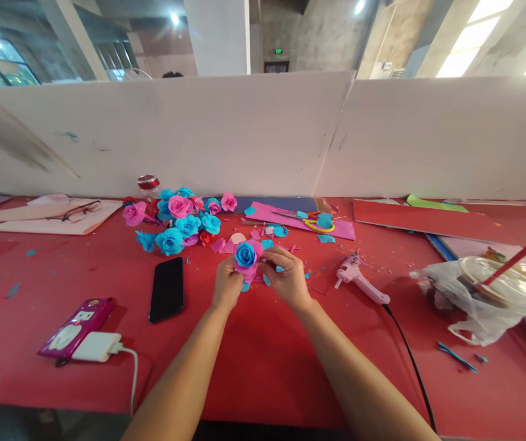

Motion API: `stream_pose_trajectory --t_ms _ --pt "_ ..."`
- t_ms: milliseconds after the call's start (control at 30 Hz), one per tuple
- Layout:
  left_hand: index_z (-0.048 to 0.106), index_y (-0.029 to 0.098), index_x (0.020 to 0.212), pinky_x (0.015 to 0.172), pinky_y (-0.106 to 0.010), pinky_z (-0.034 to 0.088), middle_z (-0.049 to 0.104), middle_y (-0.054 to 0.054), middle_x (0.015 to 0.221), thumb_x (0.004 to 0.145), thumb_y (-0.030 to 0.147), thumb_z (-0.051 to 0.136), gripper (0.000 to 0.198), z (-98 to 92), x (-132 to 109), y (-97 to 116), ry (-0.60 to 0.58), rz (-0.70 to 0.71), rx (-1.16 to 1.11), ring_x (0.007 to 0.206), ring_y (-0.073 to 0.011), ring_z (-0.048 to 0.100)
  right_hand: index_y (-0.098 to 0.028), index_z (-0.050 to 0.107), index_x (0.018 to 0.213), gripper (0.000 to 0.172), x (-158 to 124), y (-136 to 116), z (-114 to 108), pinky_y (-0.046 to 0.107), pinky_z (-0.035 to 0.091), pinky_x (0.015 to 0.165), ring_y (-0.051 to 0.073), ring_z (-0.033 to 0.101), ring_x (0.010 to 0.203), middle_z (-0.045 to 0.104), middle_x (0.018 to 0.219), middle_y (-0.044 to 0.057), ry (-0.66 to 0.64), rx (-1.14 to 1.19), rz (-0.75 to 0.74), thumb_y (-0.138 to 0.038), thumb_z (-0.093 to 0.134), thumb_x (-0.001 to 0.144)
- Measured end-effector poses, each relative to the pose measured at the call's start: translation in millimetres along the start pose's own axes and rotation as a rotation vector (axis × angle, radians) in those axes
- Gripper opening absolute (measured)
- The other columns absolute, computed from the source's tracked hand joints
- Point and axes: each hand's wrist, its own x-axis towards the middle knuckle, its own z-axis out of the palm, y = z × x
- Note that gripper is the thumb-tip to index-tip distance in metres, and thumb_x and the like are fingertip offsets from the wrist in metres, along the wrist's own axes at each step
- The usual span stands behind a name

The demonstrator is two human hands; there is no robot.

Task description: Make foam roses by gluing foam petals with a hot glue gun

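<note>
My left hand (pixel 227 285) is closed around the underside of a paper flower (pixel 246 254), which has a blue rolled centre and pink outer petals. From the other side, the fingertips of my right hand (pixel 290 280) are pinched together at the flower's pink right edge. Exactly how much of the petal they grip is too small to tell. Blue and pink paper scraps (pixel 266 244) lie behind and beneath both hands. Beyond my left hand sits a bunch of blue, pink and red paper flowers (pixel 187 226).
A pink glue gun (pixel 362 280) with a black cord lies to the right. Yellow-handled scissors (pixel 318 225) rest on pink paper (pixel 270 213). On the left are a black phone (pixel 167 290), a purple pack (pixel 76 324) with a white charger (pixel 97 346), and glasses (pixel 76 212). A bagged cup (pixel 502 288) stands at right.
</note>
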Motion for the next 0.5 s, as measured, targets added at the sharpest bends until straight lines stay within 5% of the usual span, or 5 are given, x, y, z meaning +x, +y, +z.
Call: stream_pose_trajectory --t_ms 200,500 --pt "0.074 0.021 0.089 0.077 -0.029 0.05 0.07 -0.003 0.087 0.063 0.027 0.076 0.027 2.0 -1.4 8.8 -0.011 0.032 -0.105 0.084 -0.0185 0.062 -0.024 0.074 0.084 0.013 -0.5 2.6 -3.2 0.031 0.054 0.07 0.018 0.066 0.076 0.07 0.086 0.006 0.077 -0.022 -0.016 -0.026 0.061 0.083" --pt "0.074 0.019 0.069 0.059 -0.024 0.046 0.063 0.003 0.064 0.064 0.03 0.073 0.012 -3.2 -2.7 5.6 0.066 0.056 -0.055 0.061 -0.0121 0.052 -0.024 0.073 0.078 0.012 -4.3 0.0 -2.8 0.031 0.054 0.071 0.018 0.066 0.075 0.07 0.08 0.004 0.061 -0.032 -0.052 -0.025 0.062 0.084"
